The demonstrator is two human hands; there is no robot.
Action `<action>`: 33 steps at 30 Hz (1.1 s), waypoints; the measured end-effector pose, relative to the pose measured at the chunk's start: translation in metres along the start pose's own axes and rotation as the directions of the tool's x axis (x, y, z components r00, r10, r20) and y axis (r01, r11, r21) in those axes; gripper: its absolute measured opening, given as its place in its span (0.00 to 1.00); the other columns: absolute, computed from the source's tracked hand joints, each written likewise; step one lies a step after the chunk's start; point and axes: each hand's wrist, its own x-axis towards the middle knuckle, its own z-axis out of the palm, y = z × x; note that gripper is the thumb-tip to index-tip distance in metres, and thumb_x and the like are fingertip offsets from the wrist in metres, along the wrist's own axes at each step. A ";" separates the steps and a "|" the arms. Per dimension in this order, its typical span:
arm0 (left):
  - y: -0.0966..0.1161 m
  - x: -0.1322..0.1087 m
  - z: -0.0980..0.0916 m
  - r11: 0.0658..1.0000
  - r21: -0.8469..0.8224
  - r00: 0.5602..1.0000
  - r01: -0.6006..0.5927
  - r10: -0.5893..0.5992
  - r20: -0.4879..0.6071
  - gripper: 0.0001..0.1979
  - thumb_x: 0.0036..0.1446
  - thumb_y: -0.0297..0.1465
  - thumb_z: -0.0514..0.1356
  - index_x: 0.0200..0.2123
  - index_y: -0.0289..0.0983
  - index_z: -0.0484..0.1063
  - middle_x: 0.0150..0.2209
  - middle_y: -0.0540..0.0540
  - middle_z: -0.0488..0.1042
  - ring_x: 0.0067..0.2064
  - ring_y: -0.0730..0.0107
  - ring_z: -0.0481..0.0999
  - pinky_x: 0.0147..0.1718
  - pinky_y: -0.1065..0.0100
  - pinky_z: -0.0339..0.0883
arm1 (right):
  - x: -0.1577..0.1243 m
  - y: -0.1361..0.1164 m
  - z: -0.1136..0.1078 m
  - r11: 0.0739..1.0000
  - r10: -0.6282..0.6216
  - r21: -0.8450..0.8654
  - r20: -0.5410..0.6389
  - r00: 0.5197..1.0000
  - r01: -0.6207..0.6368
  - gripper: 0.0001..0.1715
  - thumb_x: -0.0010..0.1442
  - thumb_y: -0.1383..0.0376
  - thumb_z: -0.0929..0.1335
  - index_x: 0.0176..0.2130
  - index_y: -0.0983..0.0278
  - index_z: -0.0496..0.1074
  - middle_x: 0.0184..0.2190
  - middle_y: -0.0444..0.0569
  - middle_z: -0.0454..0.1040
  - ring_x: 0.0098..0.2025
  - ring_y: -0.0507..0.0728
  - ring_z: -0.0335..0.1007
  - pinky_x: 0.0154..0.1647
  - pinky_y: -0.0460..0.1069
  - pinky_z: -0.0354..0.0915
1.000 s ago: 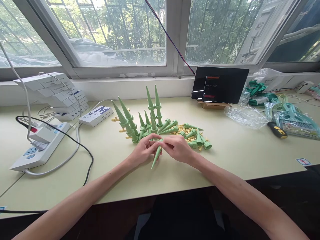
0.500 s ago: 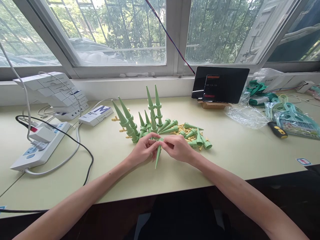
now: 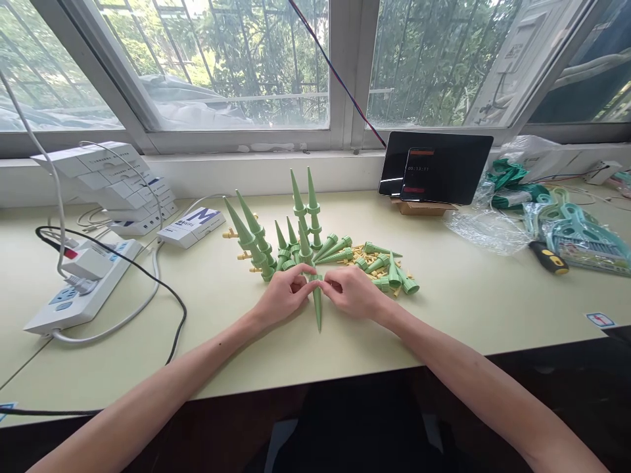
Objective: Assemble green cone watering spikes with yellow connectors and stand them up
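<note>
Between my two hands is a green plastic plant watering spike (image 3: 318, 312), its pointed tip toward me. My left hand (image 3: 286, 292) pinches its wide end from the left. My right hand (image 3: 351, 292) pinches the same end from the right, and the fingers hide most of it. Just beyond my left hand, several green spikes (image 3: 249, 240) stand upright, some with yellow valves (image 3: 243, 255) sticking out at the side. To the right, more green spikes (image 3: 393, 270) lie in a loose pile over small yellow pieces (image 3: 362, 253).
At the left are a white power strip (image 3: 89, 289) with cables, a stack of white boxes (image 3: 111, 187) and a single white box (image 3: 192, 226). A tablet (image 3: 458, 167) and a phone (image 3: 419, 174) lean at the back. A screwdriver (image 3: 548, 257) and plastic-wrapped goods (image 3: 582, 236) lie right.
The spike's tip has swung slightly to the right between my fingers, so it points more straight toward me. Both hands stay at its wide end. The view has shifted a little.
</note>
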 end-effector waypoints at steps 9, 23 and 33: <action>-0.004 0.001 0.000 0.987 0.154 0.998 -0.035 0.041 -0.038 0.14 0.62 0.41 0.58 0.40 0.36 0.73 0.16 0.57 0.58 0.20 0.76 0.54 0.22 0.72 0.52 | 0.000 -0.001 -0.003 1.000 0.019 0.005 0.041 0.999 -0.019 0.13 0.64 0.66 0.66 0.27 0.65 0.69 0.20 0.42 0.65 0.22 0.48 0.54 0.26 0.45 0.50; 0.002 0.001 -0.001 0.991 0.135 0.998 -0.028 0.036 -0.058 0.12 0.63 0.39 0.58 0.39 0.37 0.72 0.16 0.57 0.58 0.19 0.77 0.53 0.22 0.72 0.51 | 0.000 0.001 -0.004 0.998 0.059 0.002 0.067 0.996 -0.060 0.06 0.62 0.71 0.67 0.32 0.65 0.73 0.22 0.43 0.69 0.22 0.49 0.58 0.26 0.45 0.51; 0.002 0.001 -0.005 0.991 0.136 0.991 0.016 0.002 -0.136 0.11 0.64 0.37 0.56 0.32 0.37 0.68 0.19 0.55 0.60 0.21 0.76 0.55 0.22 0.72 0.50 | 0.002 0.005 -0.005 0.996 0.085 0.003 0.002 0.996 -0.085 0.08 0.63 0.69 0.65 0.31 0.65 0.73 0.22 0.44 0.70 0.23 0.49 0.59 0.28 0.46 0.53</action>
